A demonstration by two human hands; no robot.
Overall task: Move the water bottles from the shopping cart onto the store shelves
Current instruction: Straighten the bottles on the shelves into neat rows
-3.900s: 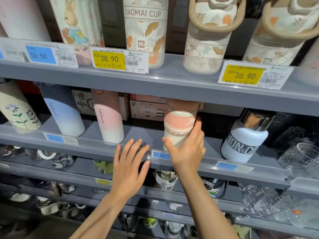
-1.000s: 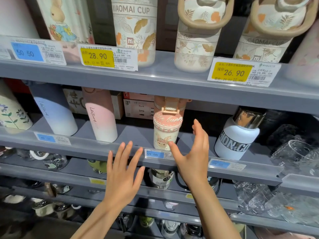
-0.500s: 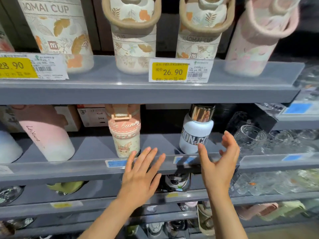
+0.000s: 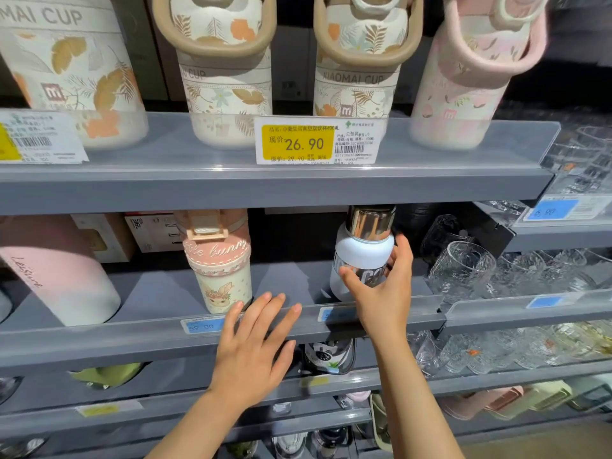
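Note:
A pink-lidded bunny bottle (image 4: 218, 270) stands upright on the middle grey shelf (image 4: 139, 332). To its right stands a white bottle with a chrome cap (image 4: 364, 246). My right hand (image 4: 384, 293) wraps around the white bottle's lower body, thumb on the left side and fingers on the right. My left hand (image 4: 255, 346) hovers flat with straight, spread fingers in front of the shelf's front rail, just right of the bunny bottle, holding nothing. The shopping cart is out of view.
A pink gradient bottle (image 4: 49, 270) stands at the left of the same shelf. Leaf-patterned cups (image 4: 225, 77) line the upper shelf behind a 26.90 price tag (image 4: 314, 140). Clear glasses (image 4: 463, 270) crowd the shelves at the right. Lower shelves hold more bottles.
My right hand has moved up and in and now grips the white chrome-capped bottle. The left hand stays flat by the rail. The view has drawn closer.

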